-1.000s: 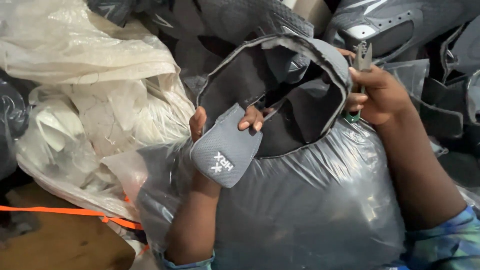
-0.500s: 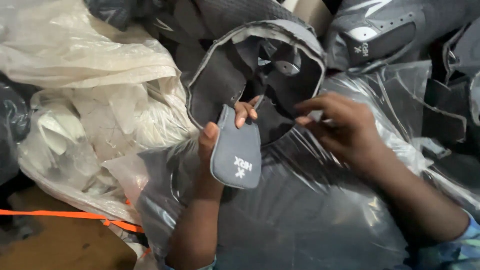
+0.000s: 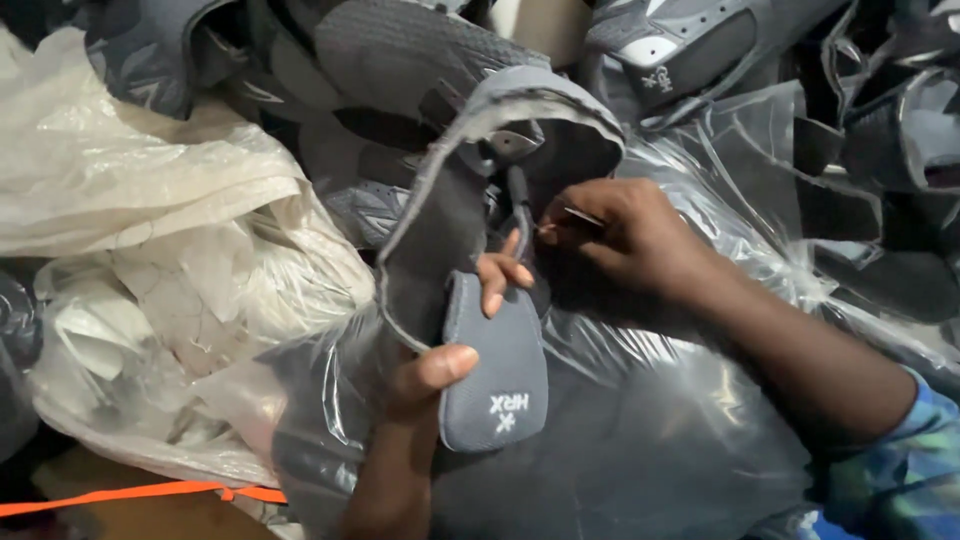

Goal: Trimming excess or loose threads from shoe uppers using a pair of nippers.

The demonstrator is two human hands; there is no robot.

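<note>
Left hand point(image 3: 440, 370) pinches grey shoe tongue point(image 3: 495, 375); right hand point(image 3: 620, 235) grips thin tool point(image 3: 575, 215) (tip near left fingers): slip risks a jab.

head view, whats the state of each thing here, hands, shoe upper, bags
left hand: grips the grey tongue, thumb on its edge
grey tongue: held flat, white logo facing up
grey shoe upper: unfinished, collar gaping open, resting on the bag
right hand: pinching a small thin tool at the collar
clear plastic bag: full, crinkled, grey pieces inside
pale plastic bag: crumpled
orange strap: stretched taut
</note>
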